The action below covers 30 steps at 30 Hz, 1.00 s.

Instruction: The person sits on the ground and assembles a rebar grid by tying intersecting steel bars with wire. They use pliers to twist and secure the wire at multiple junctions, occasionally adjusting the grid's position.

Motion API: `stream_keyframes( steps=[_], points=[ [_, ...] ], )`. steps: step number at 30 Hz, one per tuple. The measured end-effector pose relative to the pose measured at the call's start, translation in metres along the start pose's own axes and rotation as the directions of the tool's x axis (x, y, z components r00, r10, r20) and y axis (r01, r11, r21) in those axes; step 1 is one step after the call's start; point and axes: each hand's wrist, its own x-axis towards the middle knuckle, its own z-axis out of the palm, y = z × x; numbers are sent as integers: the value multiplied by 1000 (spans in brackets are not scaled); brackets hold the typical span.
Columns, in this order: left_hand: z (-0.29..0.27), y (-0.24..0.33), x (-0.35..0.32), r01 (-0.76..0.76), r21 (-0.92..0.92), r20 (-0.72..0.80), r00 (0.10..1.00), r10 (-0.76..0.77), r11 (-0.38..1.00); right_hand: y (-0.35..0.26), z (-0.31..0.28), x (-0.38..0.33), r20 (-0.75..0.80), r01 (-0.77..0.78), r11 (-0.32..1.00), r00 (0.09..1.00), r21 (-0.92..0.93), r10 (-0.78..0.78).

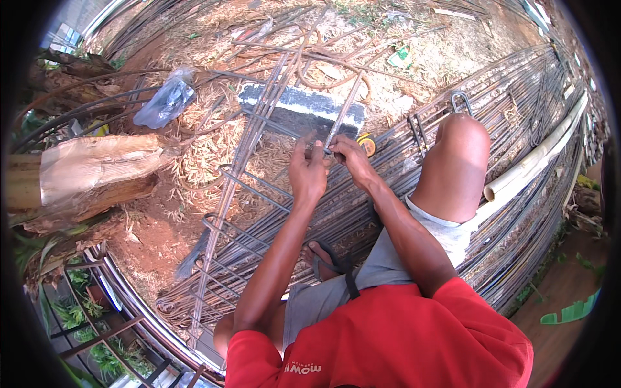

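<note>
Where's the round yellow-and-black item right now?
In the head view, the round yellow-and-black item is just right of the right hand, near the right end of the black-and-white block.

This is an outdoor yard where steel bars are worked. Its reddish ground [145, 242], strewn with dry leaves [202, 150], carries long rows of steel rods [517, 220] across the right side and a frame of bent bars [217, 229] left of the middle. A bamboo pole [550, 147] lies toward the right edge, a cut trunk [103, 167] at the left; greenery [113, 355] fills the lower left corner.
</note>
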Motion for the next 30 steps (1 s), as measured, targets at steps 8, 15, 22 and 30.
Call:
stream_keyframes(
  steps=[8, 15, 22, 30],
  points=[
    [1, -6, 6, 45, -120, -4, 999, -45, 992, -11, -13, -11, 68, -29, 985, 997, -169, 41],
    [-10, 0, 11, -5, 40, 39, 999, 4, 999, -12, -17, -17, 160, 169, 829, 982, -534, -98],
    [-9, 6, 6, -39, -49, -32, 999, 37, 998, -15, -15, -20, 140, 162, 870, 984, -466, -108],
    [-1, -12, -4, -317, 135, -18, 947, 322, 939, -12, -14, -21, 132, 174, 919, 982, -353, -135]
  ],
)
